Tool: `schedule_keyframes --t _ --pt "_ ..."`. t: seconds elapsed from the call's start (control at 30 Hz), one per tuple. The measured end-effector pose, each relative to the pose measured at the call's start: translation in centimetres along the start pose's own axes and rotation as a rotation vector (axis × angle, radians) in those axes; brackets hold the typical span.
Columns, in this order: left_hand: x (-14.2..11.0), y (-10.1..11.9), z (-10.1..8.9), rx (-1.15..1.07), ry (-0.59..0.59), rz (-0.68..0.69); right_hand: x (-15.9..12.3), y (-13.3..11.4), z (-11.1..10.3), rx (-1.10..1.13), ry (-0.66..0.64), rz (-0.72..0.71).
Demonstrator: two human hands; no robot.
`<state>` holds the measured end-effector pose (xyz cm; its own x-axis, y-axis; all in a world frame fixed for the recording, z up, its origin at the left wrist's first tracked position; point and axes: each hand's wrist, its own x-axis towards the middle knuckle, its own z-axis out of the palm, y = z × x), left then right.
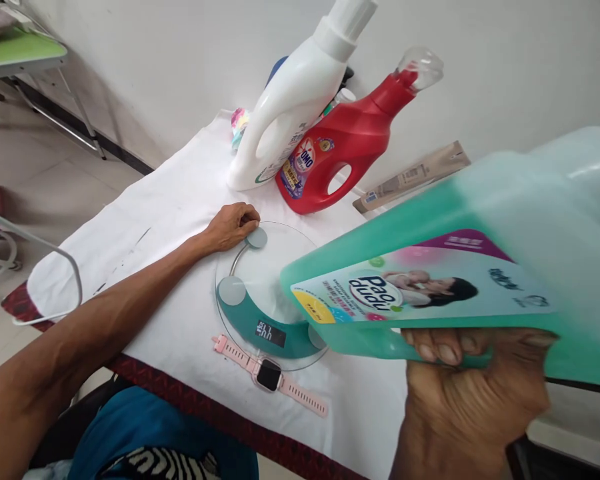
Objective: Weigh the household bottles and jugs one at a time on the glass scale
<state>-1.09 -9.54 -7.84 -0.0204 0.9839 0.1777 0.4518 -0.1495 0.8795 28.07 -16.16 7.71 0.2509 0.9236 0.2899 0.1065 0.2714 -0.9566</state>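
In my right hand point(473, 373) is a big translucent bottle of green liquid detergent point(360, 340), gripped by its handle. The bottle leans steeply, its base over the right part of a round glass bathroom scale point(250, 323); whether they touch I cannot tell. Digits show on the scale's small display. My left hand point(235, 223) rests at the scale's far left rim with fingers curled; what they hold, if anything, is hidden. A pink-strapped smartwatch point(269, 375) lies along the scale's near edge.
Behind the scale stand a white detergent bottle point(285, 100) and a red OMO bottle point(345, 140). A brown packet point(415, 175) lies by the wall. White cloth point(155, 207) covers the table. A green-topped folding table point(25, 50) stands at far left.
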Motion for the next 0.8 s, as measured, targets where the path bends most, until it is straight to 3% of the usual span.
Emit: schedule_keyframes --t 0.17,0.4,0.63,0.8 --pt "0.0 -0.2 0.2 -0.015 0.003 -0.003 -1.3 1.2 1.9 0.069 -0.027 0.055" --pt "0.0 -0.3 0.3 -0.018 0.007 0.004 -1.8 2.8 2.5 0.112 -0.045 0.021" --pt "0.1 -0.1 0.1 -0.02 0.002 0.0 -2.2 4.0 1.6 0.156 -0.116 -0.086" --pt "0.1 -0.1 0.1 0.029 0.009 0.022 -2.5 6.4 -0.6 0.133 0.022 -0.261"
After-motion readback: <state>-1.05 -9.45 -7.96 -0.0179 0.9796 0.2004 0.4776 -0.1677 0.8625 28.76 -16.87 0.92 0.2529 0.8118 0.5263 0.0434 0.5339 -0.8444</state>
